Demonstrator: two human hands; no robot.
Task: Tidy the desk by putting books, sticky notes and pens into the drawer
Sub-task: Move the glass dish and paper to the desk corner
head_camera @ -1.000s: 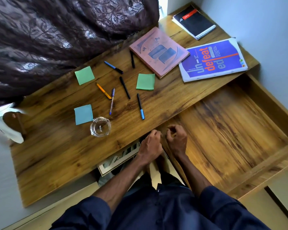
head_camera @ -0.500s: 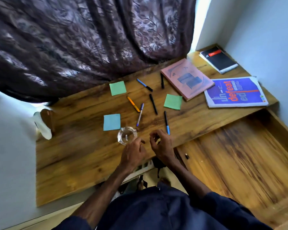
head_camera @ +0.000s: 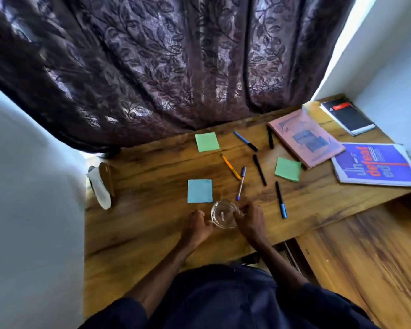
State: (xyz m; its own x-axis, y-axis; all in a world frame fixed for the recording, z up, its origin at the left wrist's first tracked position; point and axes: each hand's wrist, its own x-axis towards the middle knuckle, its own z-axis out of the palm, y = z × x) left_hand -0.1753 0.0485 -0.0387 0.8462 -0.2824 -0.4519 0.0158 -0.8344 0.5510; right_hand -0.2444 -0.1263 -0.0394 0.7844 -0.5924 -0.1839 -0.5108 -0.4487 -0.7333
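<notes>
Several pens lie on the wooden desk: an orange pen, a purple pen, a black pen and a blue-capped pen among them. There are three sticky-note pads: a green pad, a second green pad and a blue pad. At the right rest a pink book, a blue magazine and a black notebook. The drawer stands open at lower right. My left hand and my right hand curl around a small glass dish from both sides.
A dark patterned curtain hangs behind the desk. A white and brown object sits on the desk's left edge. Pale walls close in on the left and right. Bare desk surface lies in front of the glass dish.
Both hands have left the drawer's front edge and moved up and left onto the desk, closing on the glass dish. The view has swung upward toward the curtain.
</notes>
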